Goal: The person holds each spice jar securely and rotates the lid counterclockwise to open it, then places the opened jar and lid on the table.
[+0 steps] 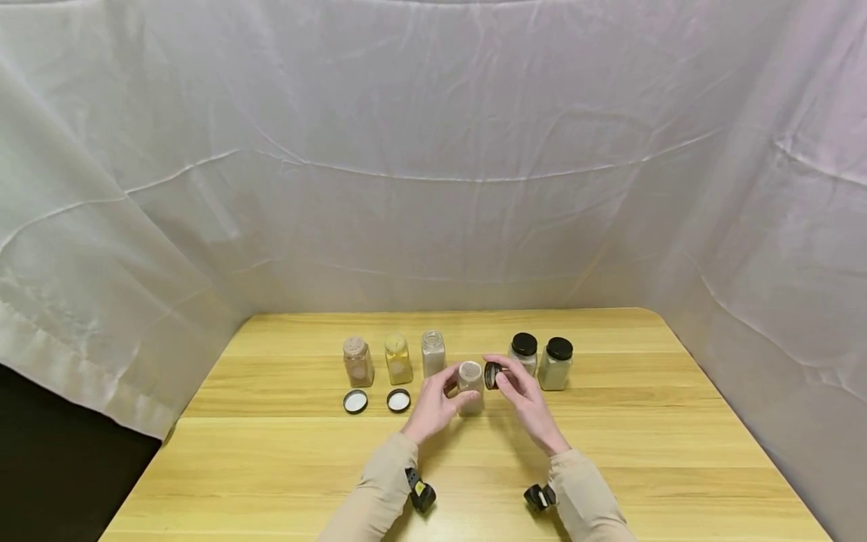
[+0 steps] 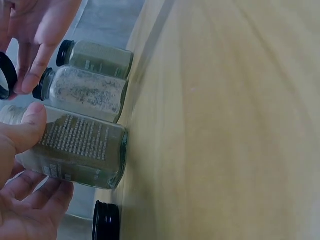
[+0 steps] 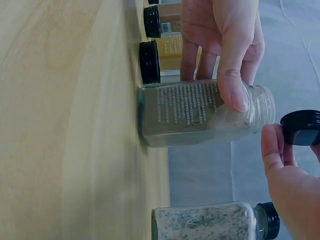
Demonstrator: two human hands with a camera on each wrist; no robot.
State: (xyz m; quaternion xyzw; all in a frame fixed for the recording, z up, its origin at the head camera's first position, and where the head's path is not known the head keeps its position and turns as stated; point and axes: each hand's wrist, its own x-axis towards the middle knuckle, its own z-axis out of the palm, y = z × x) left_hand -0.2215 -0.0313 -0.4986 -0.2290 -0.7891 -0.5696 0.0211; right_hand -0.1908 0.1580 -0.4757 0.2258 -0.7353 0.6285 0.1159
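In the head view my left hand grips a glass spice jar around its sides, thumb in front. Its mouth is uncovered, and the right wrist view shows a printed label and brownish contents in the jar. My right hand pinches a black screw lid by its rim, just right of the jar's mouth and tipped on its side. Apart from the threaded neck, the lid shows a small gap in the right wrist view. The jar's base is right at the table top.
Left on the table stand three lidless jars: pinkish-brown, yellow and pale. Two upturned lids, one left and one right, lie before them. Two black-capped jars, one nearer and one farther right, stand beyond my right hand.
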